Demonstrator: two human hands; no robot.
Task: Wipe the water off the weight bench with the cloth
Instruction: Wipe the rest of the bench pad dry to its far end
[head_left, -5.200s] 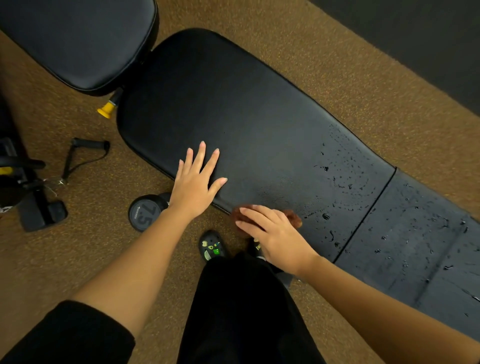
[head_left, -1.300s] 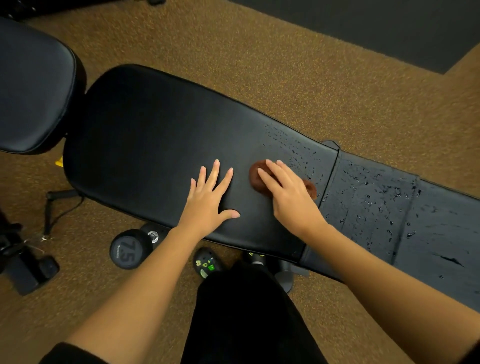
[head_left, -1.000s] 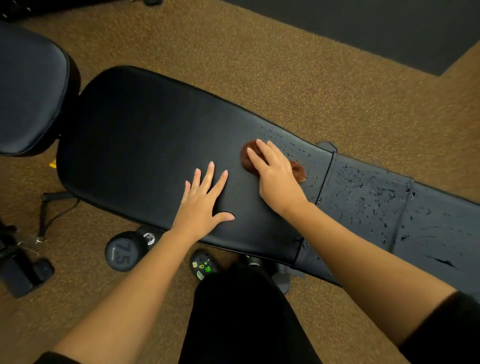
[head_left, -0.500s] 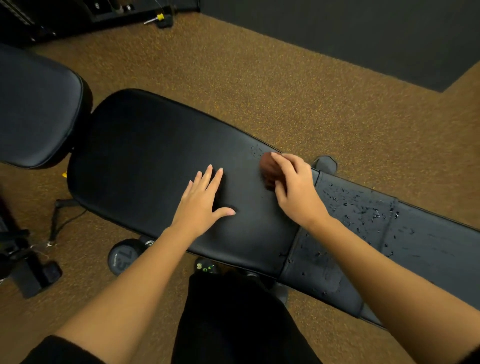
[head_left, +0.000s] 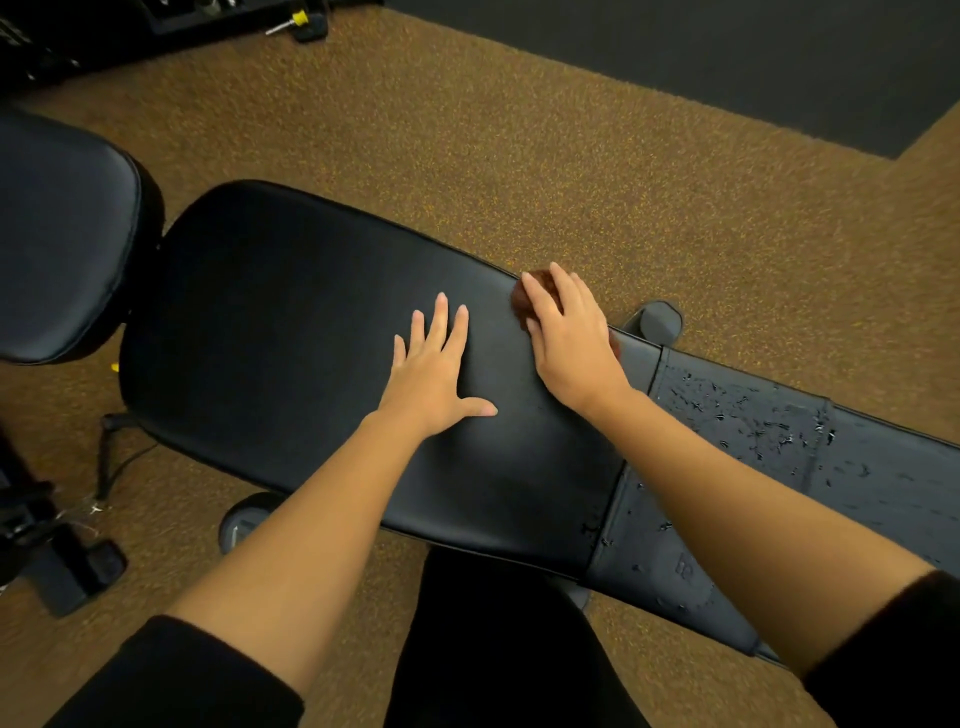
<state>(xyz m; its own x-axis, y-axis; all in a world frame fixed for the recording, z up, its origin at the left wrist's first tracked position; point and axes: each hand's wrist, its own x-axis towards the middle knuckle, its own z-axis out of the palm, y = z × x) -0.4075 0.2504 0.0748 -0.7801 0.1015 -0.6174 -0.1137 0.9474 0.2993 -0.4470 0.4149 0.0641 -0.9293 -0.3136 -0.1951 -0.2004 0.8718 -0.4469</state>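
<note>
Almost nothing can be read here. The black padded vinyl weight bench (head_left: 311, 338) carries one small pale mark (head_left: 685, 569) pressed into its narrower grey-black section near the near edge, between scattered water drops. It looks like a logo or a pair of letters, but it is too small and blurred to make out. A faint curved dotted line lies just below it, also with no legible characters. The round grey end of a dumbbell (head_left: 241, 522) on the brown carpet shows part of a pale marking at its edge, mostly hidden behind the forearm, and it cannot be read.
</note>
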